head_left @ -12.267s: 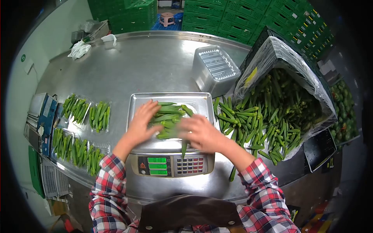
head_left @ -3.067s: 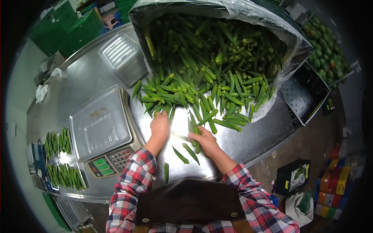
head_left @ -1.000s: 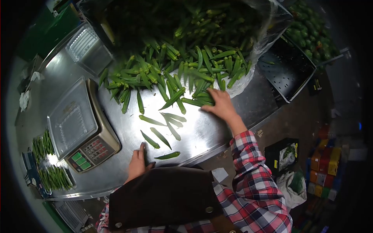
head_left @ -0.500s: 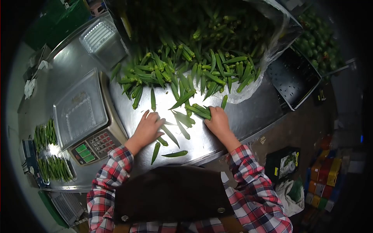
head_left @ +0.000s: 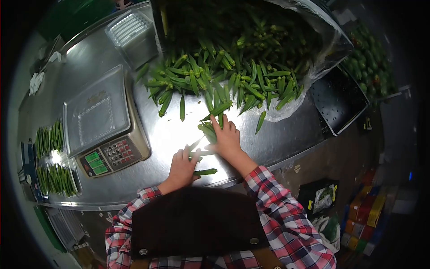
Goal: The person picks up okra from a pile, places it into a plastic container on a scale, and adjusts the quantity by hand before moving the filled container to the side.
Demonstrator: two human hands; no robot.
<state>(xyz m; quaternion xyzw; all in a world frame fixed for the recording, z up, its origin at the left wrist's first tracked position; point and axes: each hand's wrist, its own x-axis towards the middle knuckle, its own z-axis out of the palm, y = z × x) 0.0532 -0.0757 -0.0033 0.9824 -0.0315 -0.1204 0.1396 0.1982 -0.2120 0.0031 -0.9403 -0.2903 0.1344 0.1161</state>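
Observation:
My right hand (head_left: 228,142) is curled over the steel table, its thumb and fingers around a few green okra pods (head_left: 207,130). Another pod (head_left: 219,110) lies just past its fingertips. Lower and to the left, my left hand (head_left: 181,169) rests with its fingers apart among loose okra. One pod (head_left: 206,171) points out beside its thumb, and others by its fingertips are partly hidden. Beyond both hands, a big heap of okra (head_left: 197,74) spills from a plastic-lined container (head_left: 329,33).
A scale (head_left: 114,152) with a clear plastic tray (head_left: 101,112) on it stands to the left. Farther left are packed okra trays (head_left: 56,179). Stacked clear trays (head_left: 130,33) sit at the back. A black perforated crate (head_left: 342,101) is at the right.
My right hand has moved left and nearer my left hand. My left hand has moved slightly right and toward me. The loose pods between them are now closer together.

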